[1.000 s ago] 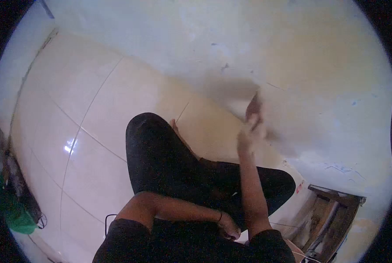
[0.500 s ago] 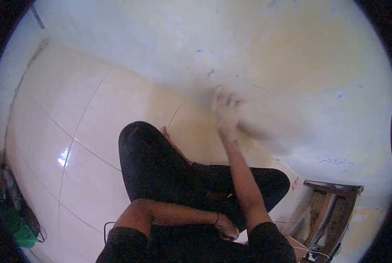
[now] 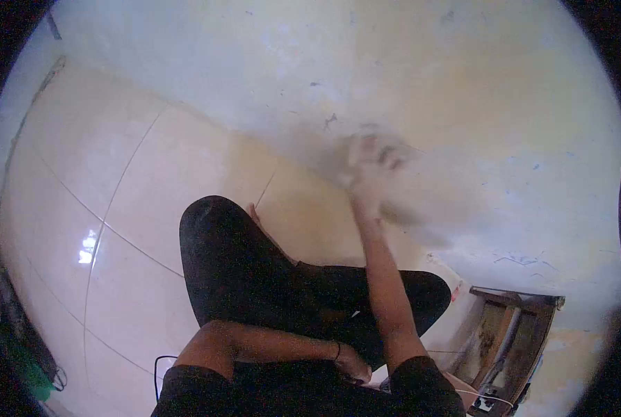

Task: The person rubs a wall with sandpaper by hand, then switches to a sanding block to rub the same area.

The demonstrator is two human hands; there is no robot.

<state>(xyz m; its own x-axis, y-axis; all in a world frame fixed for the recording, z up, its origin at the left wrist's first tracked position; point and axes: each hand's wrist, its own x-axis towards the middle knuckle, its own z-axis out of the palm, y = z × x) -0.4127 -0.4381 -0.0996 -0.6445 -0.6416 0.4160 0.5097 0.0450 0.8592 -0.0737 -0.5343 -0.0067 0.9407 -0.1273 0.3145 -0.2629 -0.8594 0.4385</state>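
My right hand (image 3: 376, 160) reaches forward to the lower part of the pale, patchy wall (image 3: 477, 90). Its fingers look bent against the wall surface, but motion blurs them, and whether anything is under them cannot be made out. A soft shadow lies around this hand on the wall. My left hand (image 3: 354, 365) rests in my lap with its fingers curled in, a dark band at the wrist. Nothing shows in it. My crossed legs in black trousers (image 3: 234, 257) are below, and one bare foot (image 3: 253, 212) sticks out past the knee.
Glossy cream floor tiles (image 3: 136, 222) spread out on the left and meet the wall in a slanting line. A worn wooden frame (image 3: 508, 347) stands at the lower right, with a pale cable (image 3: 487, 397) near it. Something green (image 3: 36, 375) lies at the lower left edge.
My right hand has shifted slightly right along the wall and stays blurred. The whole view has turned a little, moving the floor and legs slightly left. My left hand stays in my lap.
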